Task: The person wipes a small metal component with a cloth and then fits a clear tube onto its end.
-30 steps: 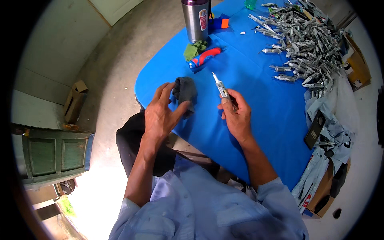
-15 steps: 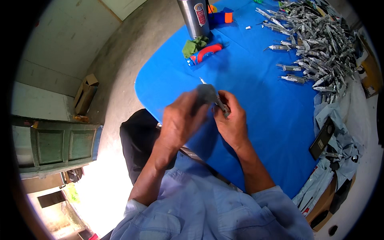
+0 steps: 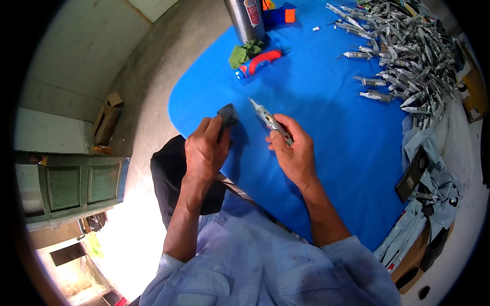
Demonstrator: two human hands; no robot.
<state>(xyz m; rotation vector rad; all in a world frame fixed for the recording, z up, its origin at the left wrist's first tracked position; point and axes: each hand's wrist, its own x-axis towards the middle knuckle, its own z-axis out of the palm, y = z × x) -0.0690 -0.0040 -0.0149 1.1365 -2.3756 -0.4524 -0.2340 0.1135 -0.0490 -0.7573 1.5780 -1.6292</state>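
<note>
My left hand (image 3: 205, 148) is closed on a crumpled dark grey cloth (image 3: 227, 115), which sticks out past the fingertips. In my right hand (image 3: 297, 155) is a slim, light grey pen-shaped tool (image 3: 266, 117) with a thin pointed tip and cut-outs along its body. The thumb and fingers wrap its lower end, and the tip points up and left. A gap separates cloth and tool, both above the blue table cover (image 3: 316, 204). What the cut-outs show inside is too small to name.
A large heap of similar grey tools (image 3: 408, 61) covers the far right. Farther back stand a steel tumbler (image 3: 245, 20), a green cloth (image 3: 246, 53) and a red-and-blue tool (image 3: 259, 64). Grey plastic bags (image 3: 434, 188) and a dark flat box (image 3: 412, 175) lie at the right edge.
My left hand has drawn away to the left with the grey cloth, off the pen-shaped tool. The tool now shows along most of its length, still in my right hand.
</note>
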